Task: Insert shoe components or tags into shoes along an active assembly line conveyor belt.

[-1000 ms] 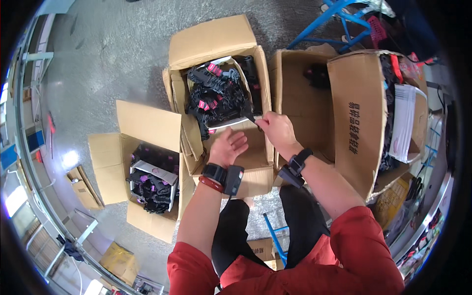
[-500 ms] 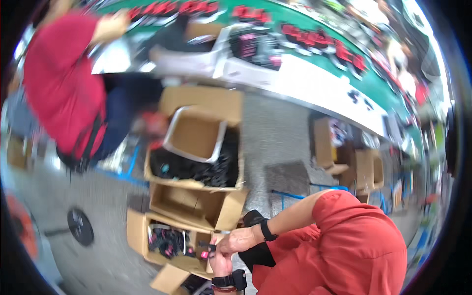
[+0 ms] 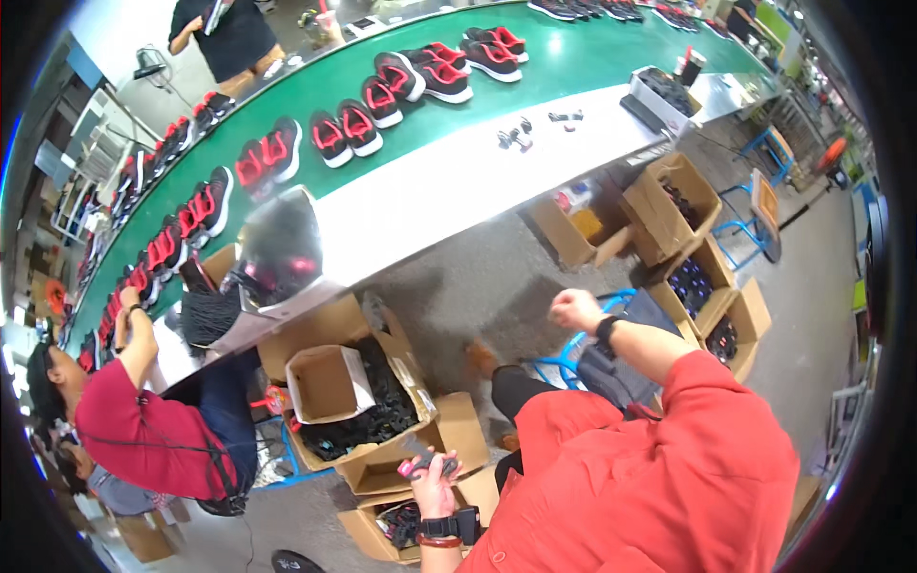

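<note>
The left hand (image 3: 435, 482) is low in the picture, near 6 o'clock, and it is grasping a small dark piece with pink parts (image 3: 423, 464). The piece sticks out above the fingers. I cannot tell exactly what kind of piece it is; its long axis seems to run roughly from 9 o'clock to 3 o'clock, across the top of the hand.

The right hand (image 3: 576, 310) is raised, a little to the 3 o'clock side of the centre, and it is clenched into a fist. I cannot see anything inside it. It is well apart from the piece, which lies from it toward 7 o'clock.

So the left hand is clearly the nearer one: it already has the piece, and the right hand is far from it, with the red sleeve (image 3: 669, 449) between them.

Just beside the left hand, toward 10 o'clock, stands an open cardboard box with dark parts (image 3: 373, 411), and a smaller empty box (image 3: 325, 382) sits inside it. Below the hand, another open box (image 3: 401, 523) shows similar dark and pink pieces. The white tabletop (image 3: 458, 181) is further away, toward 12 o'clock, and behind it a green conveyor (image 3: 573, 53) carries black and red shoes (image 3: 349, 129). A co-worker in a red shirt (image 3: 143, 435) is at 8 o'clock.
</note>
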`<state>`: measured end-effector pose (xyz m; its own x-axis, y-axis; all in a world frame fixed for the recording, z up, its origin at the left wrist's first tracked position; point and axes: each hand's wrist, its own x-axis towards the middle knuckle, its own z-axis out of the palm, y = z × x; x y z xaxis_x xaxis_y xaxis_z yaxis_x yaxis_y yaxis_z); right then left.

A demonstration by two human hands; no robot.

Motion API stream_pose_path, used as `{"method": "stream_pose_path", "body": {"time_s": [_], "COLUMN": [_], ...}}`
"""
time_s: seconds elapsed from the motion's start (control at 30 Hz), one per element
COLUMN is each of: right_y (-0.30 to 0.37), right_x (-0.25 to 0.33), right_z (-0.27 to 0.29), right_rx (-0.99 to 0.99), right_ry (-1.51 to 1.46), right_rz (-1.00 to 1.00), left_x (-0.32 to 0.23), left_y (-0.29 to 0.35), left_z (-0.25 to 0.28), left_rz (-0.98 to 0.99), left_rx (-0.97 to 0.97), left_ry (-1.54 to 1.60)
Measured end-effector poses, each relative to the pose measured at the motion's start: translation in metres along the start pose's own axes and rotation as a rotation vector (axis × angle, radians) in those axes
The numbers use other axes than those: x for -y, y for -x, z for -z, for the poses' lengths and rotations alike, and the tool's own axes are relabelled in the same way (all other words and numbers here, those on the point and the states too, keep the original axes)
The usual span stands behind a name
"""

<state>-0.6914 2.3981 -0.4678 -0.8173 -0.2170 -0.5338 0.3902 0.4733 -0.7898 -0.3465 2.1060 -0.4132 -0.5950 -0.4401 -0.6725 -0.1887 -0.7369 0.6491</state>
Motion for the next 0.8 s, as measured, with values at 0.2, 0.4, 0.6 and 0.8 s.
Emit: {"method": "stream_pose_path", "body": {"time_s": [0.2, 0.4, 0.6, 0.8], "right_y": [-0.103, -0.083, -0.128, -0.217], "right_x": [-0.037, 0.189, 0.3, 0.347], "right_z": [0.141, 0.045, -0.016, -0.054], "right_rx": [-0.45, 0.592, 0.74, 0.584], "right_ry": [0.187, -0.264, -0.535, -0.479], "right_rz": [-0.268, 0.022, 0.024, 0.054], "left_x": [-0.082, -0.139, -0.19, -0.295], "left_y": [-0.074, -0.158, -0.223, -0.303], "left_z": [-0.157, -0.318, -0.407, -0.41], "left_rz": [-0.083, -0.08, -0.145, -0.28], "left_rx": [0.164, 0.355, 0.433, 0.454], "left_ry": [-0.138, -0.411, -0.464, -1.329]}}
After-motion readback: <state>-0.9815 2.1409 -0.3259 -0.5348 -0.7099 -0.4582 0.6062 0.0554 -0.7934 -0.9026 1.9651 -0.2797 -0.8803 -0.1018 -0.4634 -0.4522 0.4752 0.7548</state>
